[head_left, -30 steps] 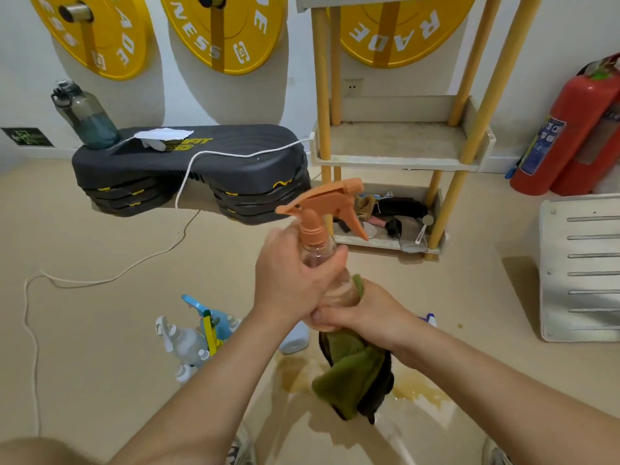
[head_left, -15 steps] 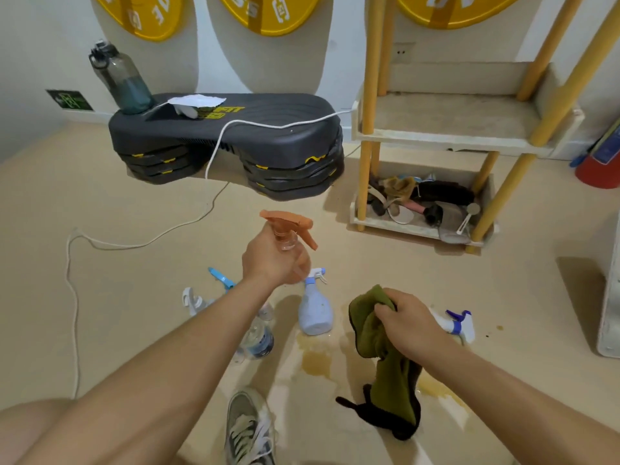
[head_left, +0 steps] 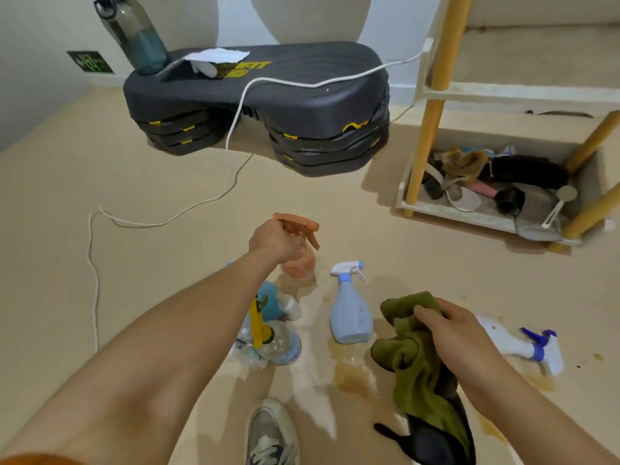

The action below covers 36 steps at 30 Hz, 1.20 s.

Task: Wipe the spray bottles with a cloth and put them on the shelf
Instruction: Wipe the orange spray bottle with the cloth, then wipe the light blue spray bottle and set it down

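While the left hand [head_left: 278, 241] reaches out over the floor [head_left: 100, 182], its fingers are curled tight round the neck of the orange spray bottle [head_left: 299, 265], just under the trigger head. This bottle hangs upright and low, and whether its base touches the floor cannot be told. The right hand [head_left: 449, 330], nearer and to the right, has its fingers clamped on a bunched olive-green cloth [head_left: 411, 357], whose loose end hangs down with a dark piece of fabric at the bottom. Between the two hands a pale blue spray bottle [head_left: 350, 318] stands upright on the floor, its white trigger pointing right. A white spray bottle [head_left: 510, 342] with a dark blue trigger lies on its side just right of the right hand, partly hidden by it. Beside the left forearm lies a heap of bottles [head_left: 268, 344], one clear with a yellow trigger and one blue, touching one another. Brownish puddles [head_left: 352, 372] spread on the floor near the pale blue bottle and the white one. At the far right stands the shelf [head_left: 437, 92] with yellow posts; its bottom tier holds a clutter of cloths and brushes. Left of it sits a dark grey step platform [head_left: 302, 95], with a tinted water bottle [head_left: 137, 31] on its left end and a white cable [head_left: 231, 146] trailing off it across the floor. A grey shoe [head_left: 271, 434] shows at the near edge
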Tool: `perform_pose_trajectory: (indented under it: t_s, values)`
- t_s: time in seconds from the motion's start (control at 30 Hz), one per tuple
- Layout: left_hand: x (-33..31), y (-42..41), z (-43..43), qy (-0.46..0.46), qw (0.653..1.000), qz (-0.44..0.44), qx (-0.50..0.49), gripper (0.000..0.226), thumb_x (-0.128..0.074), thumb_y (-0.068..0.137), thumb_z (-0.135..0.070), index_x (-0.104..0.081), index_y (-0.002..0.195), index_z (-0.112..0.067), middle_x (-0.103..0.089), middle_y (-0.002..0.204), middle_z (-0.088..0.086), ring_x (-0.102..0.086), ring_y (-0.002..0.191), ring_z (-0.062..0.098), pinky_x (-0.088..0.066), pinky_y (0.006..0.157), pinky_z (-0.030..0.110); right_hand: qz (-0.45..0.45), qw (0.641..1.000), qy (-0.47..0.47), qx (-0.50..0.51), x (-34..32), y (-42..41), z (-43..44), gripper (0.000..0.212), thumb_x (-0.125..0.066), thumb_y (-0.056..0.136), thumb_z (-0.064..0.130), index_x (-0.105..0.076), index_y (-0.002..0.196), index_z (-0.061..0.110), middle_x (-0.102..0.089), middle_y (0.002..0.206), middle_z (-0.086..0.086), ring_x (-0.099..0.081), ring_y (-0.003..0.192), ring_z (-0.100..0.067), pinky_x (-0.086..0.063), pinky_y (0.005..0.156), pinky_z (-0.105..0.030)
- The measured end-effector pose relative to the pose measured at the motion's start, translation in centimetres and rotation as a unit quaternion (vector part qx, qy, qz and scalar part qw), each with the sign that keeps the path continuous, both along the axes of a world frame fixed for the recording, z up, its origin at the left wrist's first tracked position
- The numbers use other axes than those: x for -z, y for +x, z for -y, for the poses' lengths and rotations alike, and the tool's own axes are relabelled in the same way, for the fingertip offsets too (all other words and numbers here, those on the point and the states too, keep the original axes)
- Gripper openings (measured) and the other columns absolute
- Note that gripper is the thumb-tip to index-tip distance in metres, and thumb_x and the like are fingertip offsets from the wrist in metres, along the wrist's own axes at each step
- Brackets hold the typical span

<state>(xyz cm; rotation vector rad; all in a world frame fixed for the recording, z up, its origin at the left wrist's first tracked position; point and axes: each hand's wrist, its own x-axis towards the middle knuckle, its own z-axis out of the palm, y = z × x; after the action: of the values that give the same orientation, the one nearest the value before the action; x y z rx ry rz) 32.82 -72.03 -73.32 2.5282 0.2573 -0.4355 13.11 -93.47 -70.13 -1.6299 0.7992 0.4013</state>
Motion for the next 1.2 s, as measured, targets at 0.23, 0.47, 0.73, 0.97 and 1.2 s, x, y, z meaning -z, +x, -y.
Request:
perform_pose_trajectory:
  t_s: [0.23,0.47,0.73,0.97,1.2]
  values:
    - [5.3,3.1,-1.6,0.087,0.985,-0.124,0.087,0.014,-0.061,0.093,-0.022,-0.067,0.101,-0.012,-0.069,0.113,0.013,-0.062,0.095,0.027,-0.042,0.072,0.029,0.002,0.999,0.003,-0.052,3.0,2.4,0.6,0.018,-0.051,0.101,0.021,-0.066,0.106,0.012,-0.066,0.105,-0.023,-0.063,0.099,-0.042,-0.052,0.09,-0.054]
    - [5.7,3.8,-3.2,0.069,0.984,-0.16,0.036,0.02,-0.061,0.091,0.0,-0.068,0.111,0.0,-0.064,0.118,0.015,-0.061,0.104,0.027,-0.057,0.079,0.034,0.005,0.996,0.022,-0.09,4.9,2.0,1.8,0.046,-0.052,0.101,0.035,-0.039,0.139,0.058,-0.07,0.111,0.012,-0.071,0.092,-0.015,-0.06,0.081,-0.039]
    - [1.1,2.4,-3.3,0.221,0.973,0.067,0.02,0.037,-0.053,0.091,-0.012,-0.051,0.128,-0.01,-0.05,0.125,0.018,-0.058,0.106,0.039,-0.046,0.083,0.041,-0.023,0.985,-0.048,-0.163,3.2,1.3,4.1,0.071,-0.051,0.099,0.024,-0.013,0.155,0.046,-0.063,0.118,-0.002,-0.065,0.104,-0.026,-0.054,0.094,-0.047]
    - [3.1,-4.4,5.9,0.053,0.972,0.066,0.221,0.025,-0.049,0.087,-0.016,-0.068,0.101,-0.025,-0.068,0.11,0.0,-0.062,0.103,0.026,-0.045,0.09,0.034,-0.015,0.976,-0.033,-0.213,3.5,0.1,3.7,0.081,-0.048,0.092,0.005,-0.018,0.153,0.049,-0.049,0.082,0.006,-0.045,0.064,-0.011,-0.038,0.051,-0.015]
    - [14.9,-11.5,7.6,0.056,0.991,-0.121,0.026,0.067,-0.061,0.091,-0.047,-0.037,0.142,-0.01,-0.048,0.136,0.017,-0.046,0.124,0.035,-0.037,0.102,0.042,0.053,0.989,-0.029,-0.133,8.2,-1.5,4.7,0.074,-0.037,0.085,-0.009,-0.039,0.14,0.04,-0.056,0.087,0.006,-0.053,0.073,-0.02,-0.047,0.059,-0.032]
